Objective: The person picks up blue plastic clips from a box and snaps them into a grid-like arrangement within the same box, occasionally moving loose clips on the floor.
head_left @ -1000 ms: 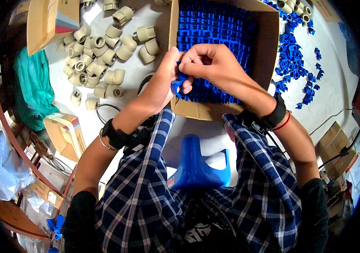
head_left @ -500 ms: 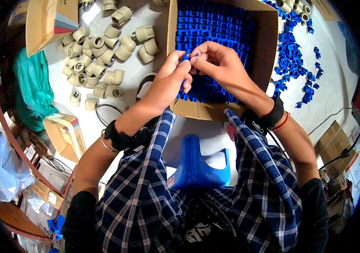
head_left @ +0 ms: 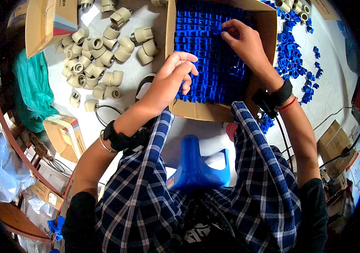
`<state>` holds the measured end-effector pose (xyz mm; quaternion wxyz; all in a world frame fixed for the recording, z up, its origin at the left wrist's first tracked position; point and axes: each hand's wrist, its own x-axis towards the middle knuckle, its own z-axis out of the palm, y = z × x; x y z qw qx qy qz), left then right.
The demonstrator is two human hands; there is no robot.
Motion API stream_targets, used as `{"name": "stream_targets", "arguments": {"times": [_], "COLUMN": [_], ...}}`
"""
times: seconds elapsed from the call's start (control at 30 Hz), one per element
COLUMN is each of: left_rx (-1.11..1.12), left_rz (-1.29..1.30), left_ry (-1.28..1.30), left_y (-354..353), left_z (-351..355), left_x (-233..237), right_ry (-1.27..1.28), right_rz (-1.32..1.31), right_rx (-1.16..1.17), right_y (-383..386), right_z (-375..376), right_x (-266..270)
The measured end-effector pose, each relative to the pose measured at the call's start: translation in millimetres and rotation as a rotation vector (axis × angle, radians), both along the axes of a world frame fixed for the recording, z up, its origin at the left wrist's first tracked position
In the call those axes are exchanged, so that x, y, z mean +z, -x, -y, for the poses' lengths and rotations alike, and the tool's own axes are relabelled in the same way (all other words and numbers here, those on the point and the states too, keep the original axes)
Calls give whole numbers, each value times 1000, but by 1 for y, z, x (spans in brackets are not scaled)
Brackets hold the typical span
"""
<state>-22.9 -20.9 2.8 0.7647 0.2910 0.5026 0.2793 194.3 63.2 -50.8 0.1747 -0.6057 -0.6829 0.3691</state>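
Note:
A cardboard box (head_left: 196, 110) between my knees holds rows of small blue plastic pipe clips (head_left: 196, 46). Above its near left side, my left hand (head_left: 172, 78) is loosely curled with fingers apart, and I see nothing in it. My right hand (head_left: 245, 44) is over the far middle of the rows. Its thumb and forefinger pinch a blue clip (head_left: 218, 30), which is partly hidden and hard to separate from the clips beneath.
Beige elbow pipe fittings (head_left: 97, 50) lie scattered on the floor at left. More loose blue clips (head_left: 291, 63) are heaped right of the box. A blue plastic stool (head_left: 192, 164) sits between my legs. A green plastic bag (head_left: 36, 90) and a small carton (head_left: 65, 133) stand at far left.
My hands have separated. The right hand has moved away and to the right over the rows with a blue clip. My left hand has stayed near its place, its fingers now loosened.

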Motion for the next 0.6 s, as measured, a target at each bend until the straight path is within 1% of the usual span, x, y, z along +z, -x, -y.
{"name": "stream_targets", "arguments": {"times": [0.03, 0.1, 0.43, 0.6], "left_rx": [-9, -18, -75, -76], "left_rz": [3, 6, 7, 16], "left_ry": [-2, -4, -20, -27], "left_y": [0, 1, 3, 3], "left_z": [0, 0, -2, -2], "left_x": [-1, -1, 1, 1], "right_ry": [0, -14, -2, -48], "right_rz": [0, 41, 37, 5], "right_rx": [0, 98, 100, 134], "right_y": [0, 0, 4, 4], "right_z": [0, -1, -2, -2], "right_x": [-1, -4, -9, -9]}}
